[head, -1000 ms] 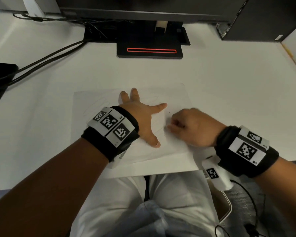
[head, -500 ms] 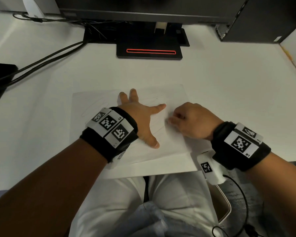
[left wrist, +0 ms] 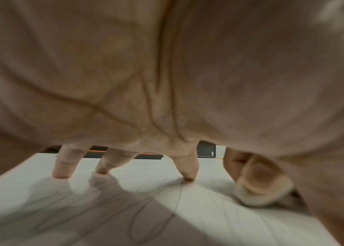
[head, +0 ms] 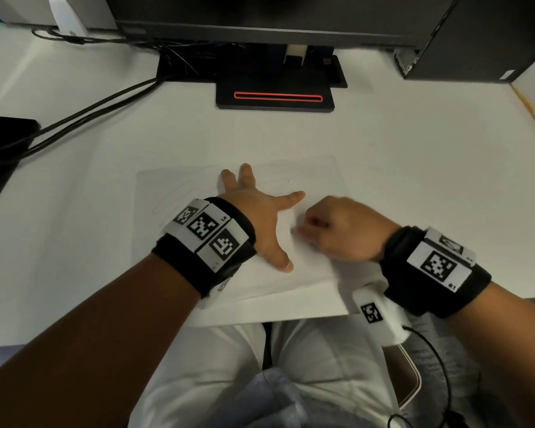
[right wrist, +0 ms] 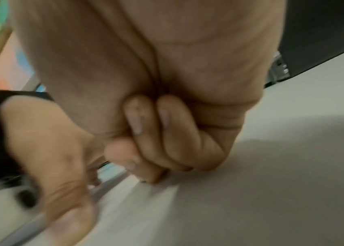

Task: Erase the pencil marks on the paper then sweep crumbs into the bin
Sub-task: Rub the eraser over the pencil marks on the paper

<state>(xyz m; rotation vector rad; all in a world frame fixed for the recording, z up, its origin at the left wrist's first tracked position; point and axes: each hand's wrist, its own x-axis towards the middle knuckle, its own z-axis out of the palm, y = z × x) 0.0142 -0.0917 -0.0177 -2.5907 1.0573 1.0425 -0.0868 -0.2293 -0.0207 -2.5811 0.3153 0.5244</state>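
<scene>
A white sheet of paper (head: 317, 177) lies on the desk near its front edge, with faint pencil marks (head: 175, 196) at its left. My left hand (head: 264, 217) presses flat on the paper with its fingers spread. Just right of it, my right hand (head: 306, 230) is curled, its fingertips down on the sheet. The left wrist view shows a white eraser (left wrist: 255, 197) pinched under those fingertips, touching the paper beside looping pencil marks (left wrist: 175, 208). In the right wrist view the curled fingers (right wrist: 162, 141) hide the eraser. No bin is in view.
A black monitor base (head: 275, 97) with a red outline stands at the back centre. Cables (head: 90, 115) run to the left toward a dark object (head: 0, 140). A black computer case (head: 476, 35) stands at the back right. The desk's front edge (head: 260, 322) runs just below the paper.
My right hand has shifted a little up and then back down on the paper and is blurred now. The left hand has stayed in place.
</scene>
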